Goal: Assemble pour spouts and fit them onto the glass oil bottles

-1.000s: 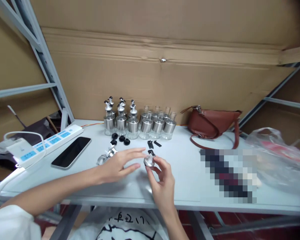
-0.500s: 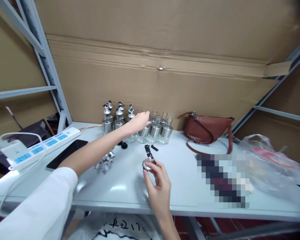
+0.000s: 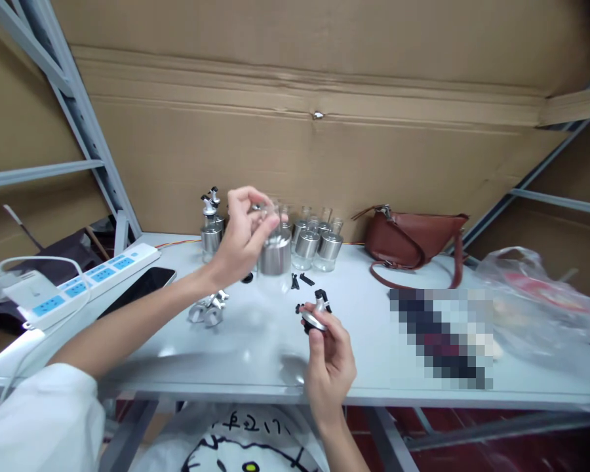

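Note:
My left hand (image 3: 248, 229) is closed round the neck of a glass bottle (image 3: 275, 252) with a metal band, held up off the table and slightly blurred. Between the thumb and fingers of my right hand (image 3: 332, 360) is a silver pour-spout cap (image 3: 315, 320) with a black top and a dark underside. Small black plastic pieces (image 3: 305, 280) lie on the table just beyond it. Behind stand several uncapped metal-banded bottles (image 3: 330, 246). To the left, capped bottles (image 3: 210, 236) are partly hidden by my left hand. Loose silver caps (image 3: 209, 309) lie below my left forearm.
A white power strip (image 3: 91, 282) and a black phone (image 3: 137, 292) lie at the left. A brown handbag (image 3: 413, 242) rests at the back right, with a clear plastic bag (image 3: 535, 321) and a pixelated item (image 3: 442, 341) nearer. A cardboard wall (image 3: 324, 157) closes the back.
My left hand has lifted a bottle from the row and brought it nearer and to the left. My right hand, holding the cap, has shifted a little right, and the cap has tilted more upright.

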Available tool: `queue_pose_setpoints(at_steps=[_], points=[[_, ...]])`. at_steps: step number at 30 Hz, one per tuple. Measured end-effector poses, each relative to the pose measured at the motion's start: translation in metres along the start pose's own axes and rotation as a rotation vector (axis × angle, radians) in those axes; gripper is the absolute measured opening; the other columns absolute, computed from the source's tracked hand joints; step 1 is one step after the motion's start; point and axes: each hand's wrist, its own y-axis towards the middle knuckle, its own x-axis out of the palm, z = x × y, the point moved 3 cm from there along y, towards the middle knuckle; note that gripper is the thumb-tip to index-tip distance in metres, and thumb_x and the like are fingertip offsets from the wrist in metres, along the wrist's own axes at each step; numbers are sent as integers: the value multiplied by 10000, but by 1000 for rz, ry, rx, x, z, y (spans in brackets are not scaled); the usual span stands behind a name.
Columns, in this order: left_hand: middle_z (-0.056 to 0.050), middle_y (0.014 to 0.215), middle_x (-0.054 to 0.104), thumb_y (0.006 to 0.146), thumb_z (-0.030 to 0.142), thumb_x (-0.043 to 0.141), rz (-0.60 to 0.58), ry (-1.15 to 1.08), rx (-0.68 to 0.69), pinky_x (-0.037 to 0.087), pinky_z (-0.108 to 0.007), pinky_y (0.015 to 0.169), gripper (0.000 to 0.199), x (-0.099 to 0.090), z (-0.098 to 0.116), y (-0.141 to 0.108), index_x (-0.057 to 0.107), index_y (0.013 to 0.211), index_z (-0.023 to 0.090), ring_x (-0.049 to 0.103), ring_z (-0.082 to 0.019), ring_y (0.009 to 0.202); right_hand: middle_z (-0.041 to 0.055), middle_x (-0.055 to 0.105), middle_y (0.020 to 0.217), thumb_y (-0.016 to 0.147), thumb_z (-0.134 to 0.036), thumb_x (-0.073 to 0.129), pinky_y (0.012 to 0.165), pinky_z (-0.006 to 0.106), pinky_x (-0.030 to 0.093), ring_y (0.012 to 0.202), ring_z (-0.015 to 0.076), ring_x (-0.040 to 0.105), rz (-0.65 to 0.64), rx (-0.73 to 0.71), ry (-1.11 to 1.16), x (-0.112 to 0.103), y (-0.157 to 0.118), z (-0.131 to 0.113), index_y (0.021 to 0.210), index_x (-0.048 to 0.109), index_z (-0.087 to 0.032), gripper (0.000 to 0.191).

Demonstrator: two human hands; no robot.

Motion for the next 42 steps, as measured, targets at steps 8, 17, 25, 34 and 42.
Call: queue_pose_setpoints(at_steps=[8,17,25,34,42], points=[[4,1108,465,923,220,578,-167,-299,-276,585,-276,796,316,13,7,-84,276,994,281,644,-99,882,139,640,1199,938,-246,511,808,434,594,997,259,703,-28,-24,23,3,4,-10,1259,531,-246,322],[-13,1106,556,876,250,664,-278,-434,-402,568,-310,803,454,16,-1,-91,301,1141,313,674,-138,896,116,446,1491,952,-357,507,1070,500,448,1376,295,431,-474,-171,-18,15,59,-41,1470,346,-287,547],[-13,979,623,907,234,621,-384,-327,-364,533,-299,809,464,10,5,-88,336,1266,307,663,-140,875,84,637,1243,900,-232,606,911,386,558,1110,220,627,-534,-175,-98,22,65,-42,1321,531,-280,430],[-11,1097,547,869,284,670,-357,-327,-244,479,-208,644,333,11,-3,-84,456,1123,280,534,-65,727,73,683,1177,928,-243,565,857,366,589,1048,215,664,-626,-218,-142,15,74,-44,1278,583,-277,351],[32,927,515,860,344,688,-337,-350,-180,467,-193,634,275,10,-5,-83,503,1056,284,511,-66,704,26,704,1166,931,-216,573,843,327,593,1018,185,681,-637,-211,-78,16,74,-43,1268,597,-324,354]])
